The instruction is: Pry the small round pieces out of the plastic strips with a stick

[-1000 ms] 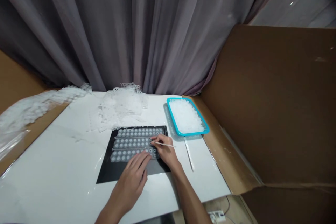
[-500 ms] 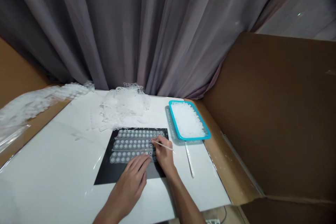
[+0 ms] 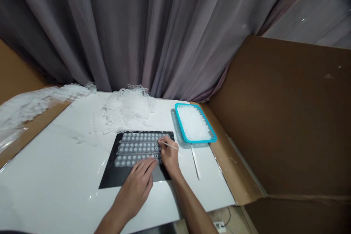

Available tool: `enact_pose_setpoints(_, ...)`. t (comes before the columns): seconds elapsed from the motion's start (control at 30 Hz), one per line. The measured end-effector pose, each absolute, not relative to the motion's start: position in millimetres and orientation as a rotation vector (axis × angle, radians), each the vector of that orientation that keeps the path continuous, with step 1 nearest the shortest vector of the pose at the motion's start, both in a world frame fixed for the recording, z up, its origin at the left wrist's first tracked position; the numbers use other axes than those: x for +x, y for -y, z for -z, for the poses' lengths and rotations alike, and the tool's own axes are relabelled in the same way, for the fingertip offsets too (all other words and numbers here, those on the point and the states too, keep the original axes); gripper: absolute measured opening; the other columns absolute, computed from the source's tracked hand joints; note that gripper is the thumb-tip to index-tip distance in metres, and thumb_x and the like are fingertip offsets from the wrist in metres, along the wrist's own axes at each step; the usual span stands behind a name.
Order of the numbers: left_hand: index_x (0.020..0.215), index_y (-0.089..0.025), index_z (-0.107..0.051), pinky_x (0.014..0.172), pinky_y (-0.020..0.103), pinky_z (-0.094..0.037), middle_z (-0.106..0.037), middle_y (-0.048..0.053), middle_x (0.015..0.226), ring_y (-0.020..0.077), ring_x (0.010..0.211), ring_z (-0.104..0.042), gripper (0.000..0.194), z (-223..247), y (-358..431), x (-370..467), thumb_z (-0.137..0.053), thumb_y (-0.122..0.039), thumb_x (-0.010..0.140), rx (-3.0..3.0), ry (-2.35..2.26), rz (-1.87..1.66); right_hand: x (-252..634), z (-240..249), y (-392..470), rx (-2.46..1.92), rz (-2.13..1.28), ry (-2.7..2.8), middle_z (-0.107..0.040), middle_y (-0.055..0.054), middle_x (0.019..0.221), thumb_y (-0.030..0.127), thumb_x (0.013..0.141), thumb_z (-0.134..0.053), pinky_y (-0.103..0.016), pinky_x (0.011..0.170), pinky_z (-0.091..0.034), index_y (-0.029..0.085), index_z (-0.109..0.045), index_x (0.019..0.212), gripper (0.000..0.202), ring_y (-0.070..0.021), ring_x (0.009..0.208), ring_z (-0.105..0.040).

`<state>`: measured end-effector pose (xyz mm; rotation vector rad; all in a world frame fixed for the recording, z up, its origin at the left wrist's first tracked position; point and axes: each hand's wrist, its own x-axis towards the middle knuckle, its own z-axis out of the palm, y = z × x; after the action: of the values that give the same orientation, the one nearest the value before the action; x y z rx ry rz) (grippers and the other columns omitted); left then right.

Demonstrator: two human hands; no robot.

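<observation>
Strips of pale round pieces (image 3: 137,147) lie in rows on a black mat (image 3: 109,179). My right hand (image 3: 170,155) pinches a thin white stick (image 3: 170,145) at the right end of the strips. The tip there is too small to make out. My left hand (image 3: 138,181) rests palm down with its fingers laid on the lower edge of the lowest strip, holding nothing. Near the right end of the rows, a few rings show dark centres.
A turquoise tray (image 3: 187,140) of small white pieces stands at the right, with a white stick (image 3: 195,162) below it. Clear perforated scraps (image 3: 126,108) lie behind the mat; more strips (image 3: 33,104) are at the left. Cardboard walls (image 3: 287,117) flank the table.
The whole view has shifted slightly, moving the mat and tray up a little. My right hand stays at the right end of the strips, and my left hand keeps its place.
</observation>
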<state>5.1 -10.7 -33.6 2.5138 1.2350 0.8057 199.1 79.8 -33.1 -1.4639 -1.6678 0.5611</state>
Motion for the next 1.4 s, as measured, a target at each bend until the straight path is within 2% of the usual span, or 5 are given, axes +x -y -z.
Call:
enact_pose_setpoints(0.3,0.164,-0.031,-0.048,0.127,0.05,-0.047,-0.062,0.003,0.159,0.0258,0.149,-0.058,0.063,30.1,10.9,5.2,-0.047,-0.012,0.104,2.517,-1.232,-0.789,215.1,24.4,-96.7,-1.315,-0.766,1.481,-0.084,-0.008,0.097,0.045,0.097,-0.072,-0.038,0.089,-0.06,0.026,-0.063,0.075,0.031,-0.0272,0.101,-0.08)
enact_pose_setpoints(0.73,0.171,-0.03,-0.038,0.129,0.052,-0.044,-0.061,0.004,0.161,0.026,0.151,-0.055,0.067,28.2,12.2,5.6,-0.047,-0.013,0.106,2.514,-1.229,-0.753,219.7,29.0,-105.2,-1.375,-0.759,1.655,-0.085,-0.007,0.105,0.028,0.093,-0.074,-0.038,0.092,-0.057,0.025,-0.073,0.078,0.016,-0.026,0.1,-0.078)
enact_pose_setpoints(0.93,0.17,-0.03,-0.039,0.129,0.052,-0.044,-0.06,0.004,0.163,0.0261,0.152,-0.054,0.068,29.0,12.7,6.0,-0.048,-0.013,0.105,2.515,-1.23,-0.732,218.4,28.7,-107.1,-1.441,-0.709,1.674,-0.082,-0.006,0.092,0.024,0.089,-0.079,-0.031,0.088,-0.053,0.026,-0.075,0.079,0.011,-0.0267,0.104,-0.073)
enact_pose_setpoints(1.23,0.171,-0.029,-0.036,0.127,0.052,-0.047,-0.061,0.005,0.161,0.0259,0.151,-0.056,0.071,26.6,12.3,6.8,-0.047,-0.009,0.104,2.528,-1.243,-0.71,209.2,40.3,-120.0,-1.46,-0.666,1.351,-0.071,0.0,0.069,0.043,0.091,-0.076,-0.029,0.065,-0.048,0.024,-0.058,0.069,0.034,-0.0209,0.069,-0.067)
enact_pose_setpoints(1.4,0.171,-0.03,-0.036,0.129,0.053,-0.045,-0.061,0.004,0.161,0.0252,0.151,-0.056,0.07,27.3,12.3,6.9,-0.048,-0.011,0.105,2.527,-1.247,-0.702,213.3,39.9,-129.4,-1.415,-0.676,1.272,-0.07,0.001,0.067,0.048,0.092,-0.074,-0.028,0.062,-0.046,0.025,-0.055,0.069,0.038,-0.0193,0.066,-0.064)
